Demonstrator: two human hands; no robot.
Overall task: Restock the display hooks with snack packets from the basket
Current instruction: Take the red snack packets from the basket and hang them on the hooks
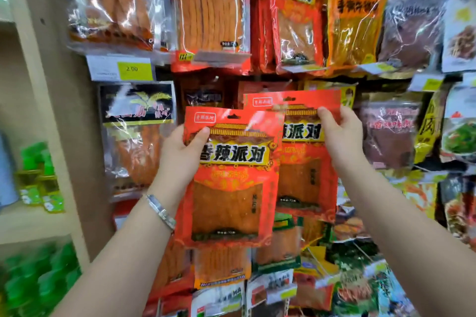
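My left hand [180,152] grips a red snack packet [229,188] by its upper left edge, thumb across the front. My right hand [340,134] pinches a second, matching red snack packet [304,175] near its top right, held a little higher and partly behind the first. Both packets are raised in front of the hanging display, level with a middle row. Each has a hang hole at its top edge. The hooks behind the packets are hidden. No basket is in view.
Rows of hanging snack packets fill the wall: orange strip packs [211,8] above, a black-topped pack [136,121] at left, brown packs [389,136] at right. A yellow price tag [134,68] sits upper left. Shelves with green bottles [38,175] stand at the left.
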